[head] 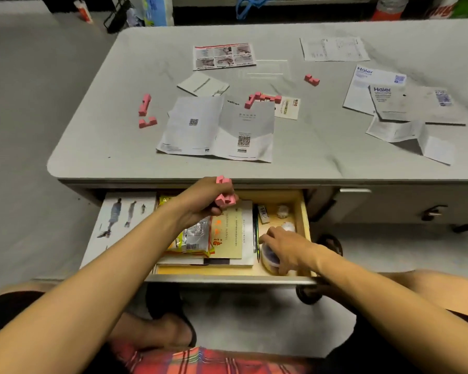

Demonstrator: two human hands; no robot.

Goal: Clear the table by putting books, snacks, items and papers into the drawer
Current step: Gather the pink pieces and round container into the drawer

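The wooden drawer (305, 211) under the table stands pulled out, holding books (233, 233), a snack packet (192, 236), a pen and an eraser. My left hand (206, 198) hovers over the drawer's middle and grips pink puzzle blocks (224, 199). My right hand (284, 247) lies inside the drawer at the right, fingers curled on a clear lidded container (268, 256). On the grey table (308, 163) lie more pink blocks (262, 98), (145, 103), (312, 79) and several papers, the largest an unfolded leaflet (219, 128).
A magazine page (119, 220) sticks out at the drawer's left. Haier booklets (405, 101) and folded sheets lie at the table's right. A second, closed drawer with a handle (432, 211) sits to the right. Bags and bottles stand beyond the table's far edge.
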